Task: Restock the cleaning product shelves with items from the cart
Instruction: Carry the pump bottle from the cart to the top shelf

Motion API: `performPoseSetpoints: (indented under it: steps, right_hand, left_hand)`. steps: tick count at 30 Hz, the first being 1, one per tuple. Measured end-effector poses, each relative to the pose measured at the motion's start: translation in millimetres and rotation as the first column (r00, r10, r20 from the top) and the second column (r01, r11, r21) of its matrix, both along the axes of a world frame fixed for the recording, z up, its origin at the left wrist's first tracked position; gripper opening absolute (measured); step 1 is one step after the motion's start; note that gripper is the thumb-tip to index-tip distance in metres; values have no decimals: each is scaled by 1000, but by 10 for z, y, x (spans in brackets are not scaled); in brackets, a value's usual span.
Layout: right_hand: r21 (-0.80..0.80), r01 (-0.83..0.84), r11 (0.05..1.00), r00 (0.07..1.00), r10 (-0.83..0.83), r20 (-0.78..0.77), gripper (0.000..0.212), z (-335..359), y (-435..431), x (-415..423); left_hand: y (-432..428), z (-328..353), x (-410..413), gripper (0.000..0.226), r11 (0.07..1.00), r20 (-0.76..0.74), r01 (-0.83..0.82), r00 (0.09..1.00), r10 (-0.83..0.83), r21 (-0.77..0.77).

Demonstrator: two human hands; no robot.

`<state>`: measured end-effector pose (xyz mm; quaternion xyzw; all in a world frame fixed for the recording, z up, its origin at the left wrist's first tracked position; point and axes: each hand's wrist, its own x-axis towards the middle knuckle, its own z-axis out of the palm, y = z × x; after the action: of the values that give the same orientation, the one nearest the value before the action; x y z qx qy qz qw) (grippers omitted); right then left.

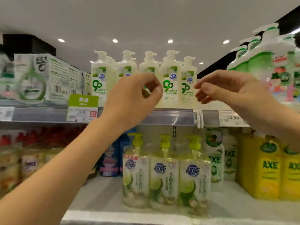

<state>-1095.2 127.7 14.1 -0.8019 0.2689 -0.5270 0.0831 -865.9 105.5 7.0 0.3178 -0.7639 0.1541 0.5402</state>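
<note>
Your left hand [134, 95] curls empty before the pump bottles [170, 82] at the front edge of the top shelf [162, 116]. Your right hand [227, 88] (fingers loosely bent, holding nothing) hangs just right of them.

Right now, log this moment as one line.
stage: top shelf restock | left hand: fingers curled before white pump bottles, grip unclear | right hand: relaxed, holding nothing
</note>
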Motion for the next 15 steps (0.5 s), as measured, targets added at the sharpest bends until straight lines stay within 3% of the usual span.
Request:
performPoseSetpoints:
  steps: [4, 9, 12, 15]
  right_hand:
    - [116, -103, 988, 993, 109, -47, 18, -594, 468, 567]
    - [263, -238, 935, 958, 271, -97, 18, -1269, 841, 1572]
    - [353, -348, 868, 919, 391, -55, 17, -1612, 1018, 2363]
    - [447, -495, 745, 839, 544, 22, 31, -1968, 1198, 3298]
  left_hand:
    - [596, -535, 445, 15, 982, -71, 22, 997, -9, 189]
    - [1220, -1154, 1258, 15, 935, -130, -52, 986, 103, 351]
    - [1566, -1564, 1913, 18, 888, -191, -125, 955, 229, 443]
    - [1974, -2030, 2714, 19, 819, -271, -202, 878, 395, 537]
